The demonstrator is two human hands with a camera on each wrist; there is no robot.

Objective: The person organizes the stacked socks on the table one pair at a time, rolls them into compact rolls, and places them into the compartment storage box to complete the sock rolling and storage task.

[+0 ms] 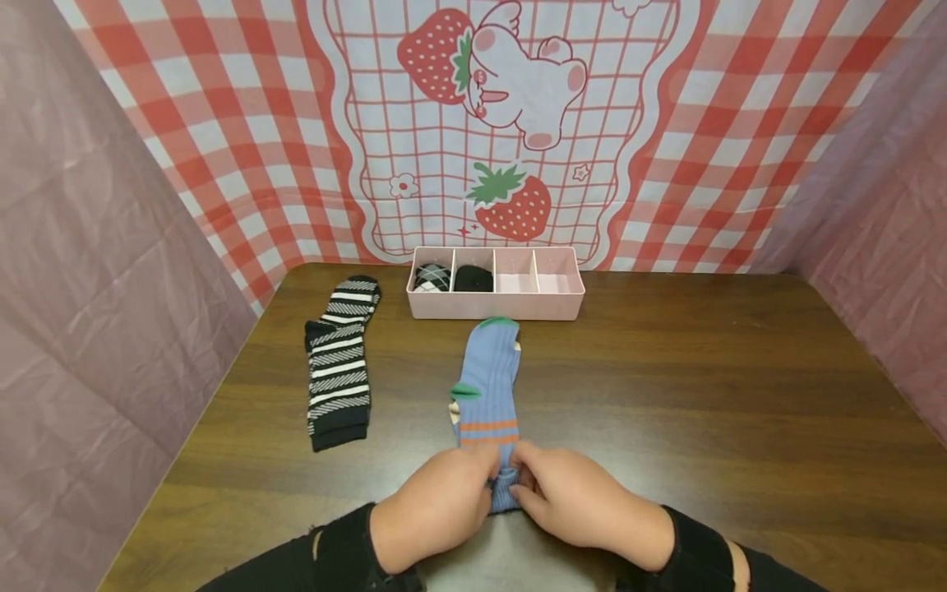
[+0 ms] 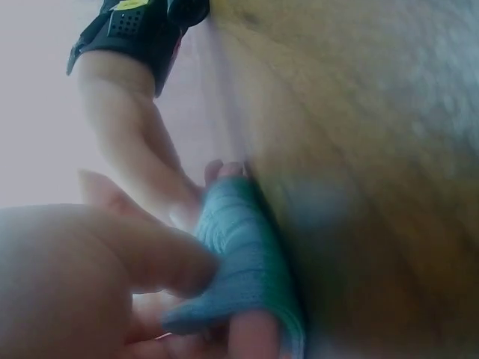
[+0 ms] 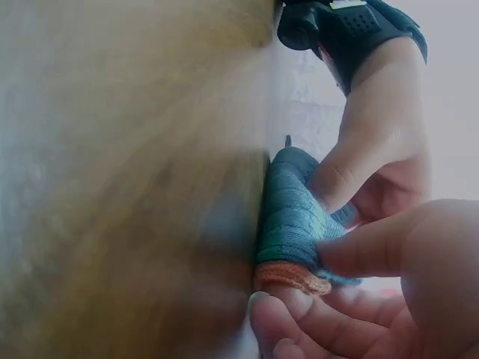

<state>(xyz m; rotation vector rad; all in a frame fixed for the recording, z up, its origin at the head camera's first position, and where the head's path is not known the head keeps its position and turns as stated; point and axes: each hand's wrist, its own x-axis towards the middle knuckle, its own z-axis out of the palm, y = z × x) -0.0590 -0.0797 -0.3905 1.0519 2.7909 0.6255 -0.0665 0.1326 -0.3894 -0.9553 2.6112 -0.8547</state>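
A blue ribbed pair of socks (image 1: 490, 370), with green toe and heel patches and orange stripes, lies lengthwise in front of me, toes toward the back. My left hand (image 1: 444, 500) pinches the left side of the cuff end, and my right hand (image 1: 580, 496) pinches its right side. Between them the cuff is folded over. In the left wrist view the thumb presses on the bunched sock fabric (image 2: 238, 243) with a finger under its edge. The right wrist view has the thumb on top of the sock roll (image 3: 288, 217) and fingers beneath its orange band.
Behind the socks stands a pink four-compartment box (image 1: 496, 307). Its two left compartments hold an argyle sock bundle (image 1: 432, 278) and a black sock bundle (image 1: 473, 279). To the left lies a black-and-white striped pair of socks (image 1: 339, 370) on the wooden table (image 1: 703, 395).
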